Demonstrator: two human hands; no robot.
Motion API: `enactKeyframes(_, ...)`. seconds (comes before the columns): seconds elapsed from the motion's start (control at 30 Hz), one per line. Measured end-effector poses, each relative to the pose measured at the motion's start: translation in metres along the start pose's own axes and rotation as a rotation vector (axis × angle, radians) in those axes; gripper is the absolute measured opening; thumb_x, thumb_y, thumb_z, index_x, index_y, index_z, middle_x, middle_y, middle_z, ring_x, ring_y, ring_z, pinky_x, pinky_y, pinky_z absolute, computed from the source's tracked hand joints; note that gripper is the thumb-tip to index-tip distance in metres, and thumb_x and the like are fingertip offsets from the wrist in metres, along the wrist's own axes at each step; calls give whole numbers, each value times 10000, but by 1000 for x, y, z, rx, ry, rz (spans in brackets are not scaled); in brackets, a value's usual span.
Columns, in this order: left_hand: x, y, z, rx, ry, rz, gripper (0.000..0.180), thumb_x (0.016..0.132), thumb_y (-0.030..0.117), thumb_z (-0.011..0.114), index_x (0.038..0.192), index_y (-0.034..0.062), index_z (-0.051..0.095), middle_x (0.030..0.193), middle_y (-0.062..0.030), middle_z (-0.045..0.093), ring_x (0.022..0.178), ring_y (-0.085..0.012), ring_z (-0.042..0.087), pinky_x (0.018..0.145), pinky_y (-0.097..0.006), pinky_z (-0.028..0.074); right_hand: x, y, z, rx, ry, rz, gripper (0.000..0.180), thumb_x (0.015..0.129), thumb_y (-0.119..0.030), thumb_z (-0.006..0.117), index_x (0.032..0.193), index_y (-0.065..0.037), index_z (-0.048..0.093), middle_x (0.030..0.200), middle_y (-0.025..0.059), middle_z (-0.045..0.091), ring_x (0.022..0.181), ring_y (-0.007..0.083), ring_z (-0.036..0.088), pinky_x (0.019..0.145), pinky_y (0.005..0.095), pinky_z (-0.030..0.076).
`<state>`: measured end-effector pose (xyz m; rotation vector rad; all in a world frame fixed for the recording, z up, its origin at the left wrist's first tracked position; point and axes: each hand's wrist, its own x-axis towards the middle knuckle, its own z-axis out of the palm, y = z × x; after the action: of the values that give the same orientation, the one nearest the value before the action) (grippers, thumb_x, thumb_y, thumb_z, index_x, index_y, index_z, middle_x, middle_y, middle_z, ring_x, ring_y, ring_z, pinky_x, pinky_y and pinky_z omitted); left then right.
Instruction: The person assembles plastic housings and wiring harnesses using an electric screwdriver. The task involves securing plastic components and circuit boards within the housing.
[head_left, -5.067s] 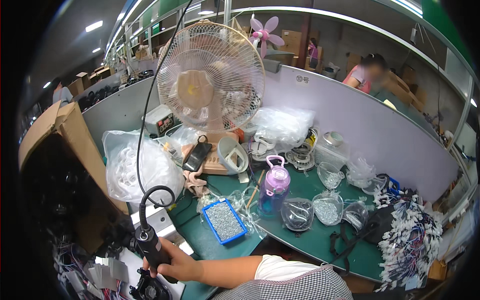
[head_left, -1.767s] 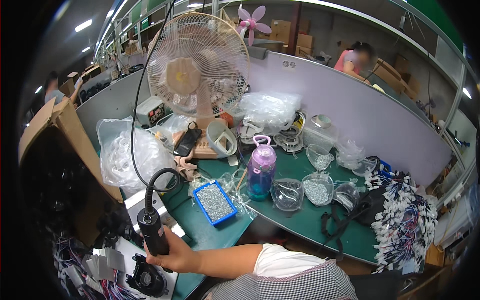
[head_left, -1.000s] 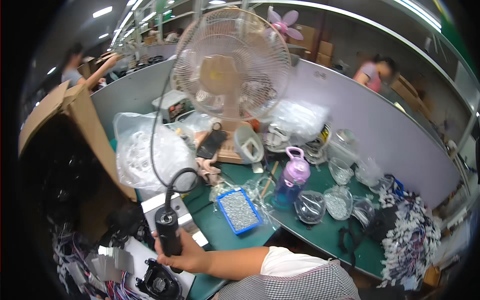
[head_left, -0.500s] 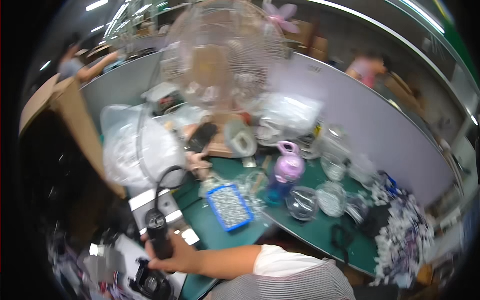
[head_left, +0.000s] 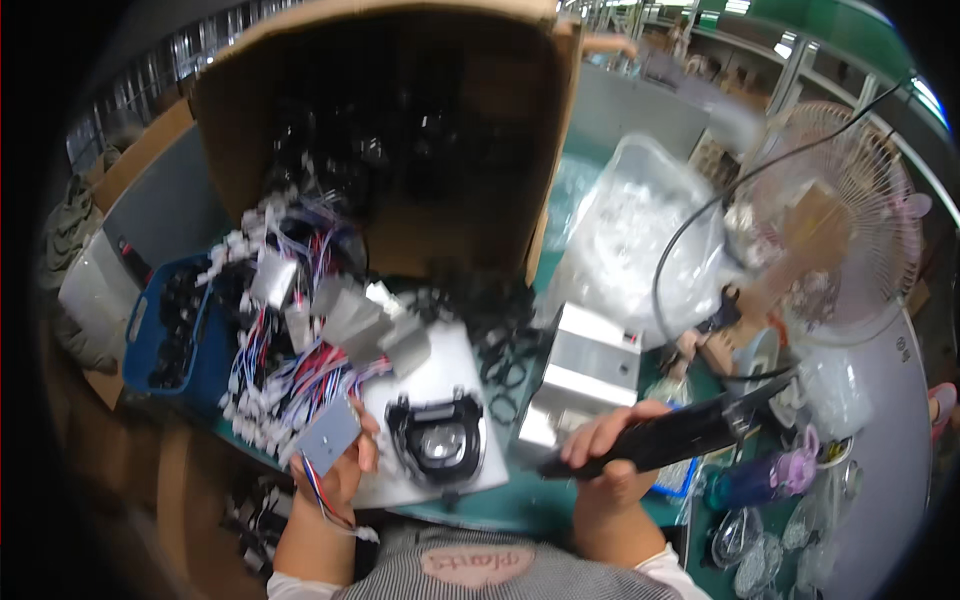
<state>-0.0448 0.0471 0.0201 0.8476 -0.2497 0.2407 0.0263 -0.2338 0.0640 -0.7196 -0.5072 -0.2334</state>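
Black tool [head_left: 668,441], blue bin [head_left: 165,340]

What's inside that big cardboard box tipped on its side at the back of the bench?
The cardboard box opens toward the camera. Its inside is dark, showing only a blurred heap of black parts. What they are cannot be told, and whatever lies deeper is hidden in shadow.

Matt brown cardboard box [head_left: 400,130], shiny metal casing [head_left: 585,375], glossy black plastic tool [head_left: 670,440].
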Motion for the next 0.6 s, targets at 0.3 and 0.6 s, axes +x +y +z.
enactKeyframes(0.3,13,10,-11,-74,-48,-33,1164,499,706,754,1333,-18,386,1143,-160,567,595,-134,529,517,-218,341,26,-20,-30,-253,-216,-323,814,792,-634,579,1293,-11,425,851,74,508,592,174,495,523,314,429)
enactKeyframes(0.6,0,2,-13,-30,2,-7,1182,478,735,738,1321,-20,397,1128,-168,549,548,-105,513,463,-187,306,12,-16,-45,-516,-261,-301,768,815,-671,513,1295,-76,444,807,68,513,573,176,526,532,326,470)
